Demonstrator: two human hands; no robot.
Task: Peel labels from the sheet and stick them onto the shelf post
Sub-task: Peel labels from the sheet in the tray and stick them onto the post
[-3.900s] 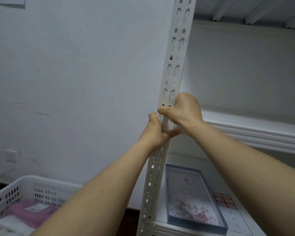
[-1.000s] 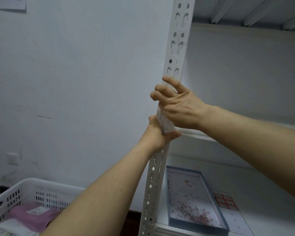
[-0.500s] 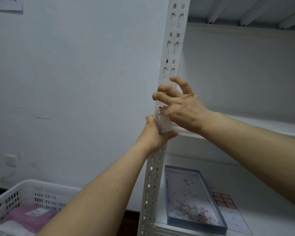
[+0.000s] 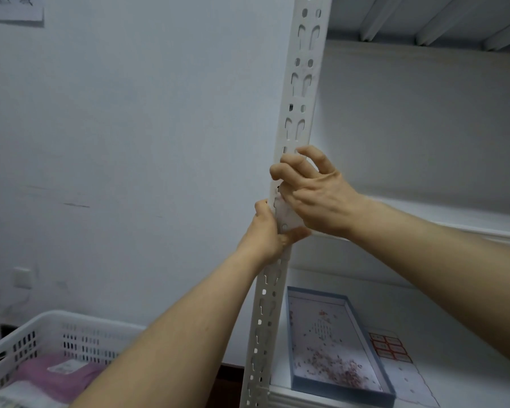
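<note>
A white slotted basket (image 4: 71, 322) sits at lower left, holding a pink cloth (image 4: 42, 378) with a small white tag (image 4: 64, 367) on top. On the lower shelf (image 4: 454, 334) lies a shallow blue-walled tray (image 4: 340, 390) with reddish scraps (image 4: 333, 369) scattered over its pale floor, thickest at the near end. The white wall (image 4: 130, 142) carries a paper (image 4: 18, 8) at upper left and a socket (image 4: 22, 277) low down, above the basket.

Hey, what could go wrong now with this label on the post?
The post has holes all along, so the label could bridge some and wrinkle. The right hand, curled over the post, hides the label's top, so a tilt may go unseen.
</note>
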